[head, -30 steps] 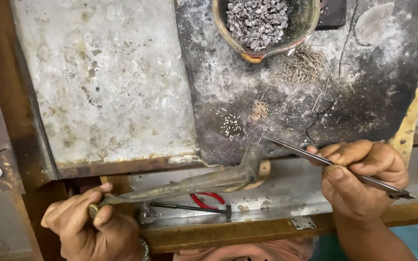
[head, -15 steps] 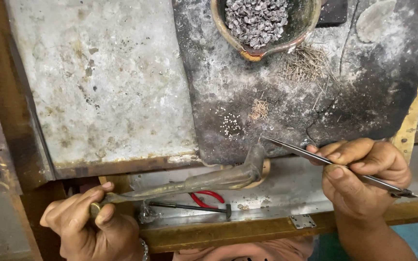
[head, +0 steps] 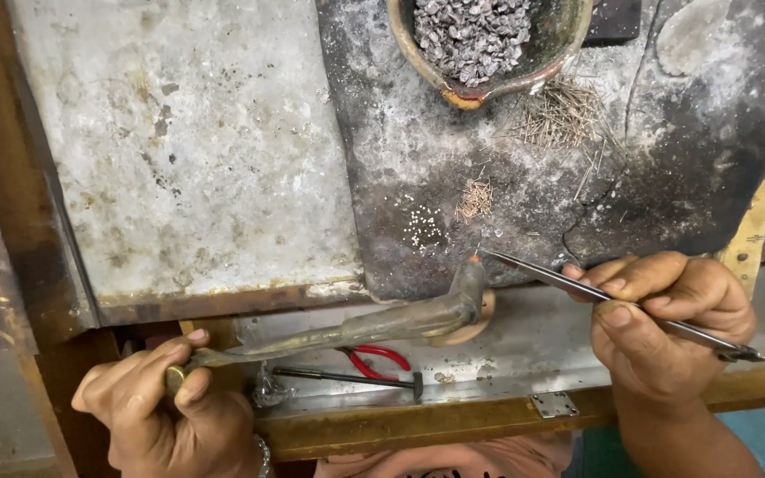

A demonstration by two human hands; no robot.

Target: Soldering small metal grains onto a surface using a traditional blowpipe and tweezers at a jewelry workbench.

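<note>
My left hand (head: 166, 412) grips the end of a long brass blowpipe torch (head: 374, 323), whose bent nozzle points up at the edge of a dark charred soldering block (head: 560, 177). My right hand (head: 666, 319) holds thin metal tweezers (head: 568, 281), with their tip close to the torch nozzle on the block. A cluster of tiny silver beads (head: 422, 227) and a small pile of fine wire bits (head: 475, 199) lie on the block just above the nozzle.
A clay bowl (head: 489, 44) filled with grey grains sits at the block's top, with loose thin wires (head: 564, 115) beside it. A worn pale slab (head: 188, 150) lies to the left. Red-handled pliers (head: 378, 358) and a small hammer (head: 347, 379) rest in the tray below.
The view has shifted slightly. Both hands keep their grip, and the tweezers' tip has edged closer to the torch nozzle.
</note>
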